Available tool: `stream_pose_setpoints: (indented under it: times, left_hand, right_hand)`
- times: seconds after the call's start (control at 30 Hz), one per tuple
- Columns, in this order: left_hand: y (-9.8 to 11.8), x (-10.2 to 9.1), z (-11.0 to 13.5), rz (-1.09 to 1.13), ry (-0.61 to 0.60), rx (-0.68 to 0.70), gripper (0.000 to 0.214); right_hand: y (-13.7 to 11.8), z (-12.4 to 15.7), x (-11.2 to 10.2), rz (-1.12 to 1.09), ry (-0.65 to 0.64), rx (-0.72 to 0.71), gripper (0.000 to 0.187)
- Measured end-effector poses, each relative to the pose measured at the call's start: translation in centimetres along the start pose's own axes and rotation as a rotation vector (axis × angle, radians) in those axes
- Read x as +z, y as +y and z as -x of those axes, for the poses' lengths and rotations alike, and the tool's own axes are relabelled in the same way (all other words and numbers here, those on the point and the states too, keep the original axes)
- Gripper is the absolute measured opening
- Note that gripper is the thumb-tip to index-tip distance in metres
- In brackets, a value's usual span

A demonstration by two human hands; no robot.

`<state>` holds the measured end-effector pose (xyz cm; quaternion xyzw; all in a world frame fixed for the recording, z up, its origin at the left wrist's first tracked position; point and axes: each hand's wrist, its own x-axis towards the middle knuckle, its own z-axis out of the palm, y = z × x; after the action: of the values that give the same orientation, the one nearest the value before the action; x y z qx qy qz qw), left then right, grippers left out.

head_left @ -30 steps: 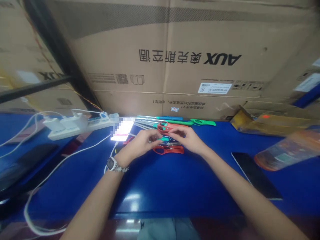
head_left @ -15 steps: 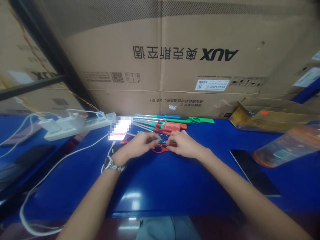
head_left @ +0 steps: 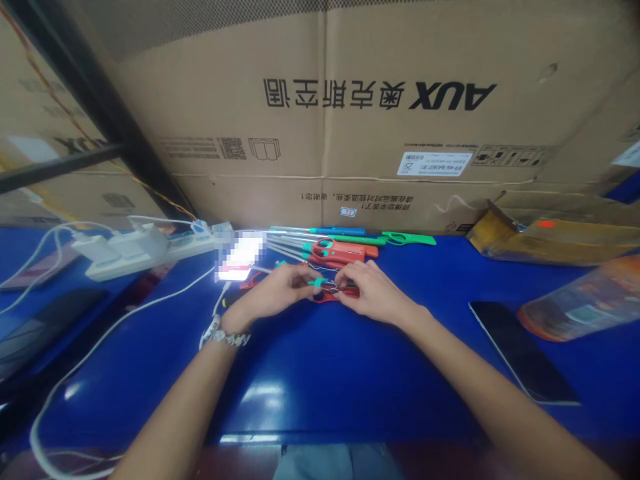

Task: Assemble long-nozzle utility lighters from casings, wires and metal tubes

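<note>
My left hand [head_left: 273,293] and my right hand [head_left: 373,292] meet over a red lighter body [head_left: 327,293] lying on the blue table [head_left: 320,373]. Both hands have their fingers pinched on it, with a small teal part [head_left: 317,283] and thin wire between the fingertips. A watch sits on my left wrist. Just behind the hands lie several long-nosed lighters, a red one [head_left: 340,251] in front and a green one [head_left: 407,238] and a blue one [head_left: 345,231] further back.
A lit phone [head_left: 240,257] lies left of the hands, with a white cable running off it. A white power strip [head_left: 135,250] with chargers sits at the left. A dark tablet [head_left: 523,350] and an orange plastic bag [head_left: 580,300] lie at the right. Large cardboard boxes [head_left: 380,113] wall the back.
Both hands have sunk from slightly above the table down onto the red lighter body and drawn closer together. The view has shifted a little.
</note>
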<state>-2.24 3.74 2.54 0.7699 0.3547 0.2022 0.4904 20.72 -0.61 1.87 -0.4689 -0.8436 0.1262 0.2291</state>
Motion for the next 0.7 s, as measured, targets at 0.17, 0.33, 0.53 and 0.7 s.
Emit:
stream_pose_setpoints:
  times: [0.17,0.33,0.53,0.7]
  left_hand:
    - [-0.66,-0.16,0.04,-0.107,0.042,-0.018,0.029]
    - [-0.33,-0.2,0.09,-0.035,0.023,-0.016,0.022]
    - [-0.22,-0.19,0.06,-0.131,0.067,0.048,0.019]
    - [0.1,0.15,0.11,-0.277,0.177,0.148,0.022]
  right_hand:
    - [-0.01,0.2,0.24,0.085,-0.01,0.053,0.012]
    - [0.04,0.01,0.33,0.017,-0.028,0.047,0.015]
    - [0.37,0.03,0.56,-0.092,0.066,-0.007,0.016]
    - [0.42,0.02,0.99,-0.163,0.107,0.002,0.015]
